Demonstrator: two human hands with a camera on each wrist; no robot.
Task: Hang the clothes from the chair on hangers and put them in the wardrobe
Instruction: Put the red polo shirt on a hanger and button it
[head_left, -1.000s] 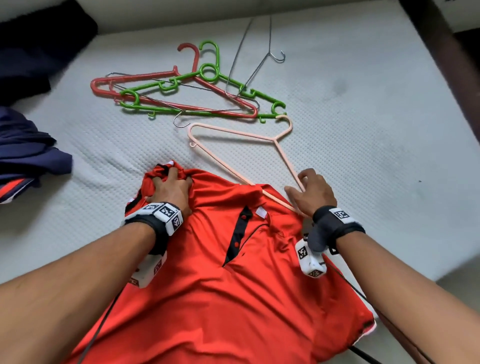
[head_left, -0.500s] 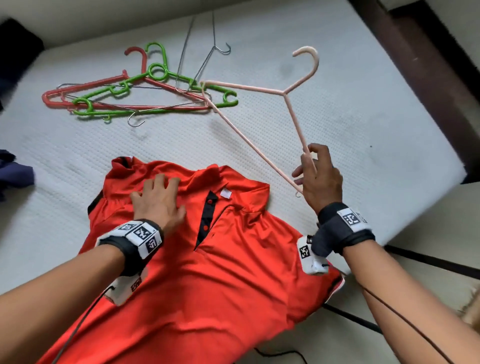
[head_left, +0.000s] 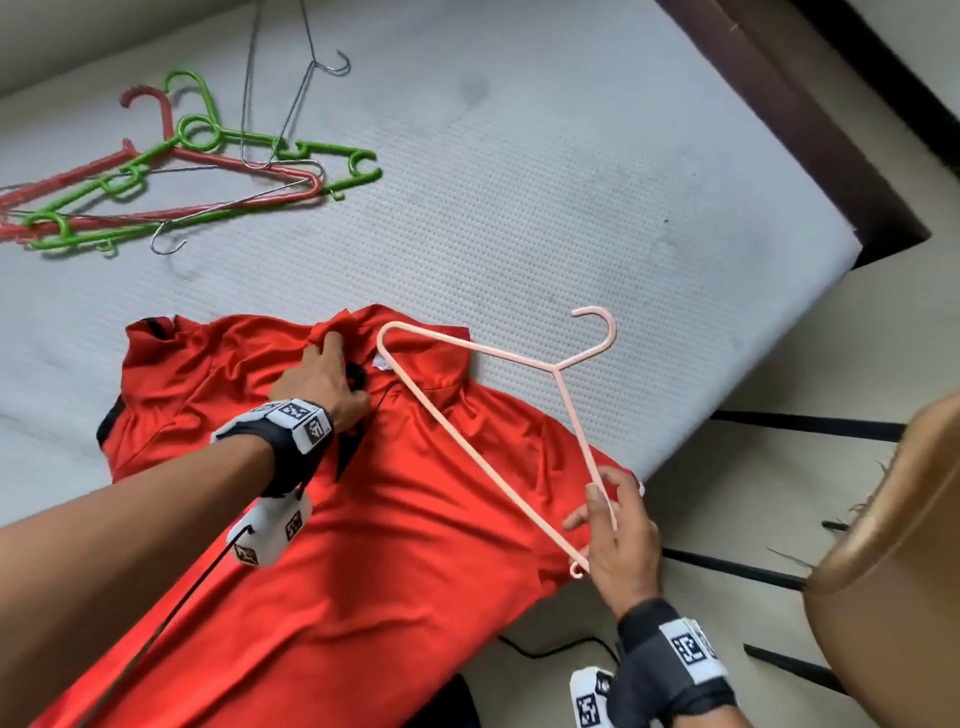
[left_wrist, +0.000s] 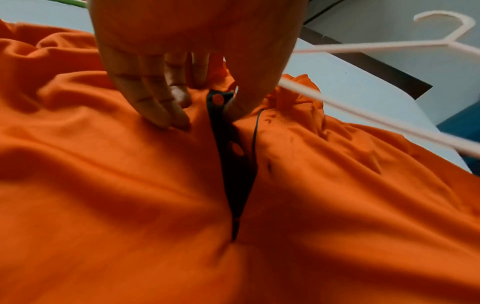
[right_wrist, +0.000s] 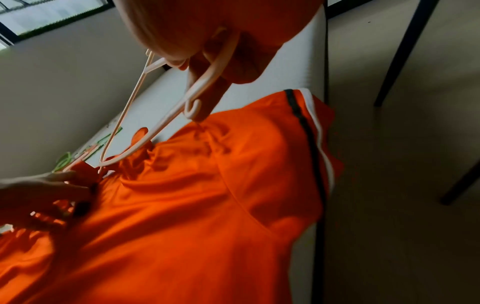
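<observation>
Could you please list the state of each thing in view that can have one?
Red polo shirt: flat on mattress, placket open.
Pink hanger: lifted over the shirt, not yet inserted.
Right hand: grips hanger's end.
Left hand: at the collar.
Green hanger: lying unused.
Red hanger: lying unused.

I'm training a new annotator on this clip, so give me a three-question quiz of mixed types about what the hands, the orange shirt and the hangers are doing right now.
1. True or false: the pink hanger is already inside the orange shirt.
2. Which hand holds the pink hanger? A) left hand B) right hand C) neither
3. Fill in: the left hand's fingers are at the shirt's ____, beside the black button placket.

Key: 1 false, it is held above the shirt; 2 B, gripping one end; 3 collar.
</observation>
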